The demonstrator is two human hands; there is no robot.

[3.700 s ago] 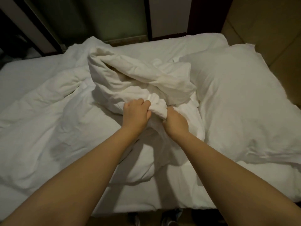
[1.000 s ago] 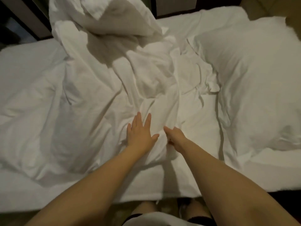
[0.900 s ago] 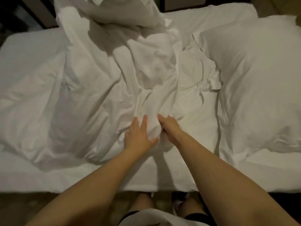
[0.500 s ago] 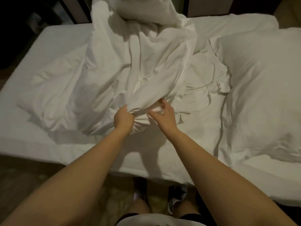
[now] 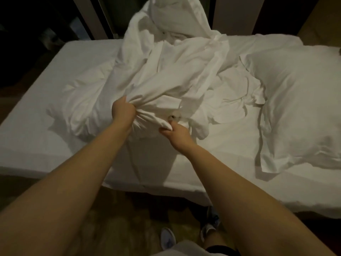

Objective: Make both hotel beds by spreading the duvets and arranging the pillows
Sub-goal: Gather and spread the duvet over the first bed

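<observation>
A white duvet lies bunched in a rumpled heap across the middle of the bed, piled highest at the far side. My left hand is a fist clenched on a gathered fold of the duvet. My right hand pinches the same fold's end just to the right, a hand's width away. A large white pillow lies flat on the right part of the bed, apart from both hands.
The mattress's near edge runs across the frame just ahead of my feet on the patterned floor. Dark wall panels and a doorway stand behind the bed. A wooden panel rises at the far right.
Both hands went from lying flat on the duvet to gripping a gathered fold of it. The view has drawn back from the bed, showing more floor and the mattress's left end.
</observation>
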